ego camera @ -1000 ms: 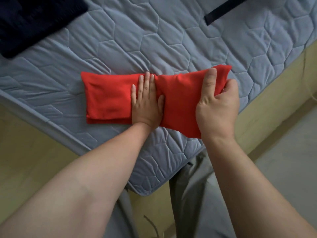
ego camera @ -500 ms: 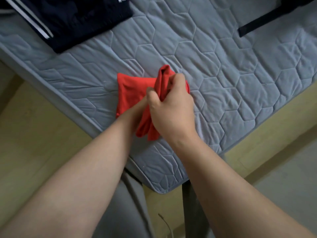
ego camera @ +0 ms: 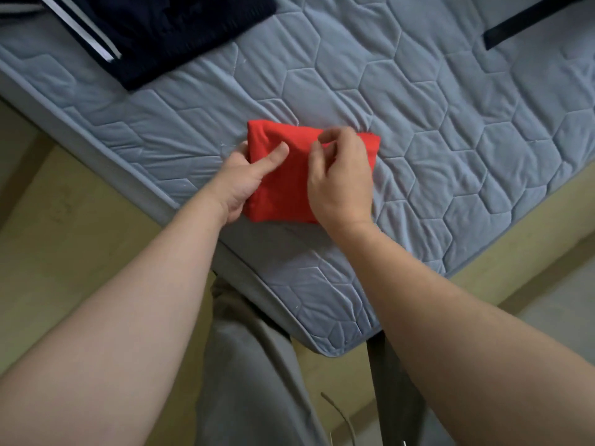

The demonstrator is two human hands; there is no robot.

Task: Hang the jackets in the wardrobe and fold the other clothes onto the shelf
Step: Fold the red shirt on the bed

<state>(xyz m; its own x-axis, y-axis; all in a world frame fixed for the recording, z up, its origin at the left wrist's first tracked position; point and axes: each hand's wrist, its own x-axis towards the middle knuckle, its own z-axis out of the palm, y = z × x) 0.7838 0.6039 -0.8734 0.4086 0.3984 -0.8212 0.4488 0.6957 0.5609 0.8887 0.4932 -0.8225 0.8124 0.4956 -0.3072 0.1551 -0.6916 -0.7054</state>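
The raised half has come down flat now. My left grip [ego camera: 244,175] holds the red garment [ego camera: 283,188] by its side and my right grip [ego camera: 341,178] pinches the top layer, so the fold keeps, near the bed [ego camera: 450,156] edge.

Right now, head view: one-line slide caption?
Left hand grips the folded red garment at its edge, right hand pinches its top layer, on a quilted mattress.

The garment [ego camera: 283,191] lies on the bed [ego camera: 450,162], near its front corner. The left hand [ego camera: 244,178] grips the garment's left edge; the right hand [ego camera: 341,185] pinches its top, right of centre. A 2nd garment [ego camera: 167,33] lies behind-left on the bed; a strap [ego camera: 528,24] lies behind-right.
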